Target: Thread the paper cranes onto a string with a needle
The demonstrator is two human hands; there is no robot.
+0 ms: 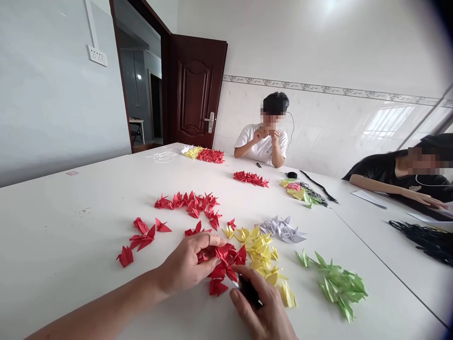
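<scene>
A: Why is the white tabletop (71, 226) laid out like that?

B: The folded paper cranes seem sorted by colour, so each lot stays easy to reach: red cranes (191, 203) in the middle, yellow cranes (260, 252) right of them, grey cranes (281, 230) beyond, green cranes (336, 283) near right.

A: And the people?

B: Two sit at the far side, one with hands raised near the face.

A: The near hands?

B: The left hand (187, 264) pinches a red cluster (224, 264) near the front edge, likely steadying it. The right hand (264, 309) is curled round a small dark object (247, 289), touching the cluster.
</scene>
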